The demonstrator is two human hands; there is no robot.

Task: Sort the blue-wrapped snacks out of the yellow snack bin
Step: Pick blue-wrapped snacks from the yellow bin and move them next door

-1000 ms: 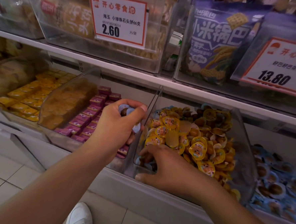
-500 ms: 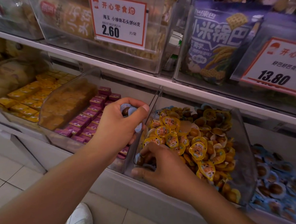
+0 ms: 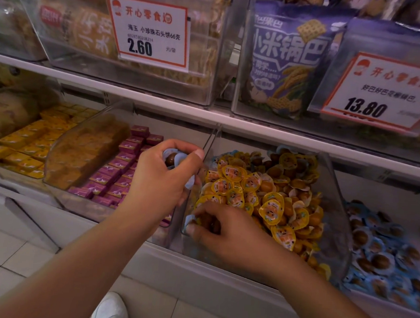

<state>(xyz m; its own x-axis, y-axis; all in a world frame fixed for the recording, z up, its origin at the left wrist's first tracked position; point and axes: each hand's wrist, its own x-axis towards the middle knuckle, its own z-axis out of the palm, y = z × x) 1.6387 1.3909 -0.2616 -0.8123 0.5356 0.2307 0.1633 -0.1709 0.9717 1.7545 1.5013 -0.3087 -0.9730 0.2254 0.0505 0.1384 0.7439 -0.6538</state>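
Left grip holds blue snacks; right grip pinches another

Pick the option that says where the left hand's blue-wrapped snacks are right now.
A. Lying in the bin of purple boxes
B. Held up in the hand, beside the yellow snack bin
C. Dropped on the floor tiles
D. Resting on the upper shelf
B: the left hand grips the blue-wrapped snacks in the air, left of the yellow snack bin.
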